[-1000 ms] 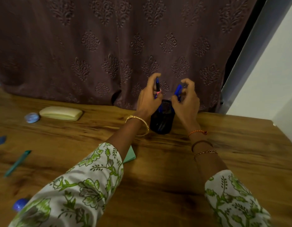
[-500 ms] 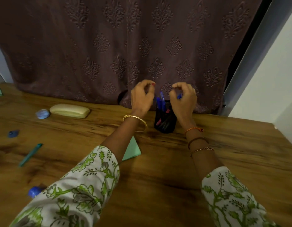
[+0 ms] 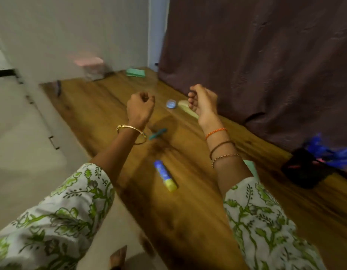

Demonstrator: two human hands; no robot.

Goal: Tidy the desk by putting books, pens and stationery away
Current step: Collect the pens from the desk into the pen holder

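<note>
Wooden desk [image 3: 188, 201] against a brown curtain [image 3: 266, 55], frame blurred. Left hand [image 3: 140, 108] and right hand [image 3: 202, 103] raised above the desk, fingers curled loosely, holding nothing. Black pen holder [image 3: 303, 170] with blue pens [image 3: 324, 151] at far right. Glue stick [image 3: 165, 175] lies between the forearms; teal pen [image 3: 158, 133] just beyond the left wrist. Pale case [image 3: 185, 108] partly behind the right hand.

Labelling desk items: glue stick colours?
Blue body, yellow cap; glue stick shows best in the head view.
</note>
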